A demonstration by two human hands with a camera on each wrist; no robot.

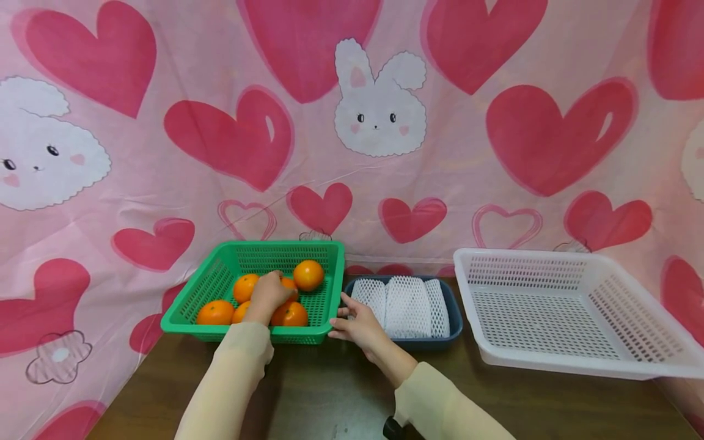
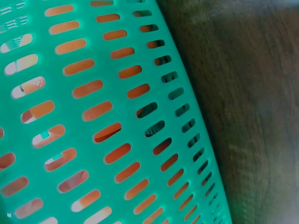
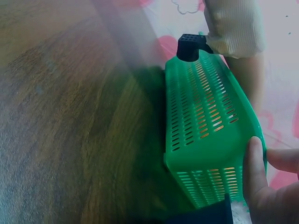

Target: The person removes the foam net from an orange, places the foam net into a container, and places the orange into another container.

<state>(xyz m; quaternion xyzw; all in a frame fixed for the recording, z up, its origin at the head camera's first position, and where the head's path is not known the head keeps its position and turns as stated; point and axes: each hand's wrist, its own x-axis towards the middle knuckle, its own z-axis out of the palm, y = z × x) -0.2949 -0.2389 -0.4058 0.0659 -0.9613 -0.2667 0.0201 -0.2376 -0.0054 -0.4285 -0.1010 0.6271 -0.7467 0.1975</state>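
Note:
A green perforated basket point(image 1: 275, 243) stands at the left of the table, holding several oranges point(image 1: 216, 312). My left hand point(image 1: 269, 296) reaches down into it, fingers bent over one orange point(image 1: 289, 285) that the hand partly covers. In the left wrist view the basket wall point(image 2: 135, 107) fills most of the picture; orange skin and bits of the hand show through its slots. My right hand point(image 1: 360, 327) is at the basket's front right corner. Seen from the right wrist, its thumb point(image 3: 254, 168) lies on the outer wall and a finger sits behind the rim, pinching it.
Right beside the green basket is a dark blue basket point(image 1: 423, 343) with white foam net sleeves point(image 1: 407, 308) in it. A larger white perforated basket point(image 1: 478, 342) stands farther right. Behind the brown table point(image 1: 324, 397) hangs a pink heart-patterned cloth point(image 1: 374, 183).

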